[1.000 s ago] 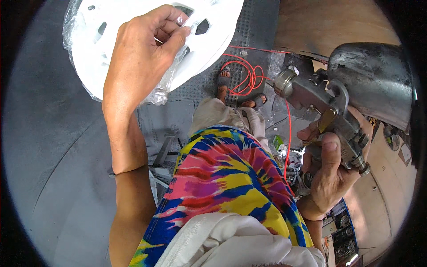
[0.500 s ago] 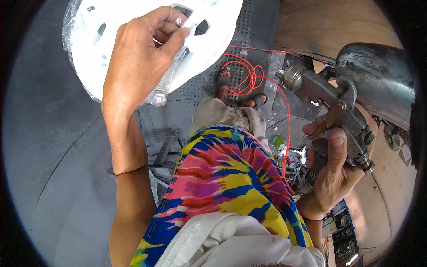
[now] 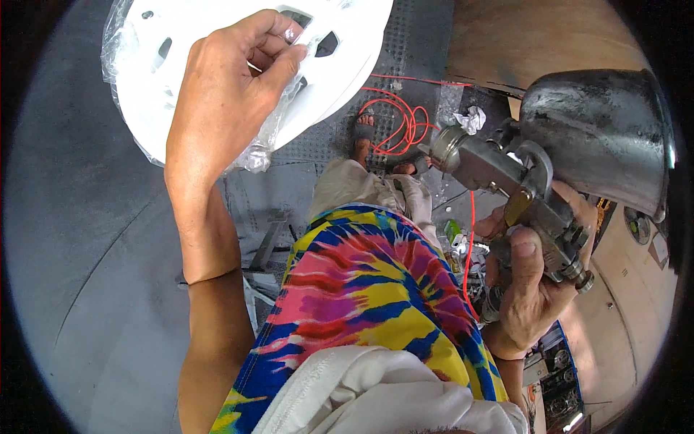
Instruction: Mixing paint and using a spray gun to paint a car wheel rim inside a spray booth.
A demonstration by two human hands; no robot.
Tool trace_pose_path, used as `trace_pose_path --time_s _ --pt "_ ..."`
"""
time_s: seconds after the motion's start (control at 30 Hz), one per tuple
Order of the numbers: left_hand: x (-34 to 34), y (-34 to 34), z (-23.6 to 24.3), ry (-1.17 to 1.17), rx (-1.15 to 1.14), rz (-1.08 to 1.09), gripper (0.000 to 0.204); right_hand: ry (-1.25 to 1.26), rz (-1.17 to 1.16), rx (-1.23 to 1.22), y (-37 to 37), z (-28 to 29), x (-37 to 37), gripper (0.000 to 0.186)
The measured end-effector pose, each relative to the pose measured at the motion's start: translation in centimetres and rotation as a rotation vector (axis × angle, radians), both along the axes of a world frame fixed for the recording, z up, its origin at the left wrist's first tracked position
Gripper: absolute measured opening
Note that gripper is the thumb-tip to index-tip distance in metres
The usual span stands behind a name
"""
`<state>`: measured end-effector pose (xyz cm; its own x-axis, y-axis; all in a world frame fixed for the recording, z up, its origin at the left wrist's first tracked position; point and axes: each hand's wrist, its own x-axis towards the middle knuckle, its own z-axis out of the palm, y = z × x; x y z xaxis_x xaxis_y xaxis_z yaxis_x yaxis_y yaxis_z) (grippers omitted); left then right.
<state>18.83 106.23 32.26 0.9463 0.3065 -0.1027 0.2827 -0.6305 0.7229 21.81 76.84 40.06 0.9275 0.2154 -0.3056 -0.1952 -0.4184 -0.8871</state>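
Observation:
A white rounded panel (image 3: 350,76) with several cut-out openings hangs at the upper left. Clear plastic film (image 3: 262,145) clings to its edge and underside. My left hand (image 3: 220,101) is closed on the panel at one opening, thumb and fingers pinched over film there. On the right, my right hand (image 3: 531,289) grips a metal spray gun (image 3: 491,168), with its nozzle toward the panel. The thumb lies along the gun body, and some fingers are hidden behind it. A scuffed dark metal cup (image 3: 593,119) is attached to the gun.
A red hose (image 3: 383,148) lies coiled on the dark textured floor near my sandalled feet, with crumpled white paper (image 3: 471,120) beside it. Small cans and litter (image 3: 459,246) are on the right. A brown panel (image 3: 535,43) stands at the upper right.
My right hand has moved left and slightly down with the spray gun, which has turned so more of its cup shows. My left hand and the white panel are nearly still.

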Motion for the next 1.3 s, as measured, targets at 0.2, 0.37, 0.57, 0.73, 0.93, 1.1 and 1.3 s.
trace_pose_path --time_s 0.2,0.37,0.57,0.73,0.93,1.1,1.3 --pt "0.1 -0.1 0.1 -0.049 0.005 0.018 0.013 -0.034 0.058 -0.021 0.0 -0.4 -0.3 0.048" --pt "0.1 -0.2 0.3 -0.038 0.019 0.021 0.013 -0.083 -0.001 0.049 0.7 -0.9 0.0 0.047" --pt "0.2 -0.2 0.0 -0.029 0.02 0.013 0.013 -0.02 -0.077 0.065 0.9 -0.2 0.3 0.048" --pt "0.0 0.1 0.7 0.053 0.022 -0.03 0.018 0.021 -0.116 0.046 0.6 0.0 0.7 0.054" --pt "0.1 0.0 0.7 0.067 0.016 -0.026 0.018 0.02 -0.162 0.065 0.8 0.1 0.9 0.053" --pt "0.0 0.0 0.9 0.051 0.056 -0.036 0.018 -0.042 -0.11 0.028 0.7 0.0 1.0 0.052" --pt "0.1 0.1 0.8 0.064 0.058 -0.04 0.018 0.054 -0.055 0.103 0.4 0.6 0.9 0.051"
